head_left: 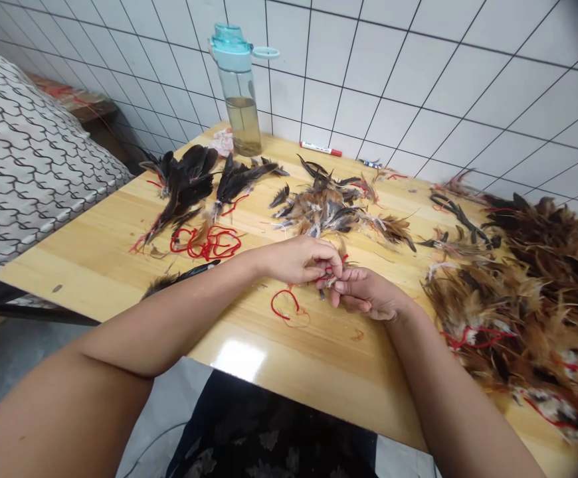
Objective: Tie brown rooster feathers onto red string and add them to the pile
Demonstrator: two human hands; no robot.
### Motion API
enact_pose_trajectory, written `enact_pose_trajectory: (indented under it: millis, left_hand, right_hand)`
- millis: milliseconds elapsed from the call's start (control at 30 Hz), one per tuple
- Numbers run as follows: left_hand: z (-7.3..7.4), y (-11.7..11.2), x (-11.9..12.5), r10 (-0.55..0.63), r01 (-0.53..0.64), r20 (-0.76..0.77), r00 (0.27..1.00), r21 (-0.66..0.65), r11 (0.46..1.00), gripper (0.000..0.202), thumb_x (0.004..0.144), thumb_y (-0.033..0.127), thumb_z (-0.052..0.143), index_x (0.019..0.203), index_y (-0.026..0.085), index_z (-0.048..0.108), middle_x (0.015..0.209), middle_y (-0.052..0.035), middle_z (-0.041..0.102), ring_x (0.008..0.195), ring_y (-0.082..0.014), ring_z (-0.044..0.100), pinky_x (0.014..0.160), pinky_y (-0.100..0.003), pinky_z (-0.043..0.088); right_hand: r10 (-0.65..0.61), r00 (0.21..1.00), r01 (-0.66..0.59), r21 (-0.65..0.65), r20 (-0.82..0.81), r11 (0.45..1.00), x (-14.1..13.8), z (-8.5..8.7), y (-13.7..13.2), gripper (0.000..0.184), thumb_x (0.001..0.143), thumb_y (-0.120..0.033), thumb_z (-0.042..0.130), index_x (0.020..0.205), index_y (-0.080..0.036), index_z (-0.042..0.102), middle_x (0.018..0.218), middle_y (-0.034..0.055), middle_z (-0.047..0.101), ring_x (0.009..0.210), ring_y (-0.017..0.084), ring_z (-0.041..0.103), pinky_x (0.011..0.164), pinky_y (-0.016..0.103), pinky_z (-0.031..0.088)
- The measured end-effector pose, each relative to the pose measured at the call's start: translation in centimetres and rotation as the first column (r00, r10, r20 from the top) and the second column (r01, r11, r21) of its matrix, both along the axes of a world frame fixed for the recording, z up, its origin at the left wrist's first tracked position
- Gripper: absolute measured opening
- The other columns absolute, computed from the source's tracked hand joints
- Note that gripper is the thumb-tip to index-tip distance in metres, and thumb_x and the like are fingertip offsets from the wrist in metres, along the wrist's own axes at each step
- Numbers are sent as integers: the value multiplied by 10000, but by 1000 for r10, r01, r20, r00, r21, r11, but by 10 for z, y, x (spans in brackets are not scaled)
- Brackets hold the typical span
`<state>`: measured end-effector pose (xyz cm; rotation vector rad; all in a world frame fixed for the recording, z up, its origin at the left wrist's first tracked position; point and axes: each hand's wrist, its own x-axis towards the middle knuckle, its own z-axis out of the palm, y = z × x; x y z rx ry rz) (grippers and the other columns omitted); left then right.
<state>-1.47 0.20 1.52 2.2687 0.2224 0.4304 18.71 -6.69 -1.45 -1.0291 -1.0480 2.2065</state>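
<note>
Above the middle of the wooden table point(144, 259), my two hands meet fingertip to fingertip. My left hand point(301, 259) pinches a red string point(345, 258) between thumb and forefinger. Curled beneath it, my right hand point(371, 292) holds a small bunch of feathers, mostly covered by the fingers; pale ends point(327, 282) stick out to the left. On the tabletop just below lies a loose curved piece of red cord point(284, 305). Behind the hands spreads a loose pile of brown and black feathers point(323, 206).
Black feather bundles point(184, 179) and a tangle of red cord point(206, 242) lie to the left. A large heap of brown feathers point(508, 299) covers the right side. Along the tiled wall stand a water bottle point(242, 99) and a red-capped marker point(320, 149).
</note>
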Motion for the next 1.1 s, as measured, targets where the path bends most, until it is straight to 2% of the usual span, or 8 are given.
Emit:
enact_pose_trajectory:
  millis: [233,400,600,700,833,967,1100]
  left_hand:
    - [2,-1,2,-8,8,-23,1000,12,1000,252,762,-15,529,907,155,644,814,-12,592,735,-86,553,697,-191,431]
    - [4,-2,3,-9,9,-11,1000,-15,1000,222,755,-2,560,888,157,639,837,-5,581,749,-84,555,710,-191,429]
    - [1,-2,3,25,-25,12,1000,11,1000,70,800,150,635,863,140,664,775,-14,588,712,-96,535,675,-202,406]
    - [-1,-2,3,55,-55,8,998,-20,998,111,829,221,627,868,128,672,776,-26,609,707,-99,541,674,-208,407]
    - [-6,-2,3,76,-77,-9,997,-167,983,156,843,250,607,891,113,666,822,-49,647,734,-110,568,683,-217,423]
    - [-10,-3,4,98,-89,0,995,-404,910,178,856,272,591,888,106,646,827,-58,659,761,-121,597,693,-224,444]
    - [-13,-4,5,116,-97,3,993,-519,849,220,860,318,603,878,102,641,826,-60,661,781,-119,602,728,-231,454]
  right_hand:
    - [48,996,-51,32,81,998,-2,7,-1,277,739,-366,736,799,-101,683,562,5,657,280,-21,305,283,123,146]
    - [1,999,-1,-7,48,1000,-1,6,0,350,680,-420,783,791,-110,664,536,-37,604,283,-24,277,272,123,133]
    - [-47,998,51,-81,52,995,-1,9,0,326,651,-360,814,771,-128,619,551,-54,594,297,-34,250,288,113,139]
    - [-75,996,79,-78,53,994,-3,10,0,328,649,-350,814,756,-136,590,551,-52,596,306,-33,255,305,110,143]
    - [-89,995,91,-66,44,994,-4,10,-1,330,655,-351,809,733,-140,568,554,-49,593,314,-27,259,313,122,138]
    - [-97,994,98,-28,59,995,-6,10,-2,325,656,-352,805,712,-142,565,544,-47,589,317,-22,249,318,134,139]
    - [-120,989,118,26,88,993,-6,9,-2,340,654,-382,800,671,-140,562,526,-49,577,322,-17,249,319,140,150]
